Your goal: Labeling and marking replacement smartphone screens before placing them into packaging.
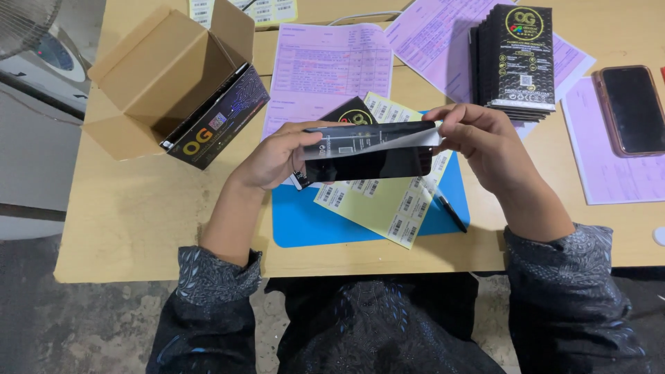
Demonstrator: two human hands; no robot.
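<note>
Both hands hold a flat black rectangular item (370, 163), glossy like a screen protector or panel, level above the desk. My left hand (277, 156) grips its left end. My right hand (478, 135) pinches a pale film or sleeve (377, 144) at the right end, partly lifted off the black item. Under them lie a yellow sheet of barcode stickers (395, 201) and a blue mat (305, 221). A black packet with a gold logo (353, 112) peeks out behind the held item.
An open cardboard box (166, 76) holding a black carton (222, 121) sits at the left. A stack of black packets (516, 59) stands at the back right, a phone (632, 109) beside it. Pink forms (329, 66) cover the back. A black pen (449, 211) lies on the mat.
</note>
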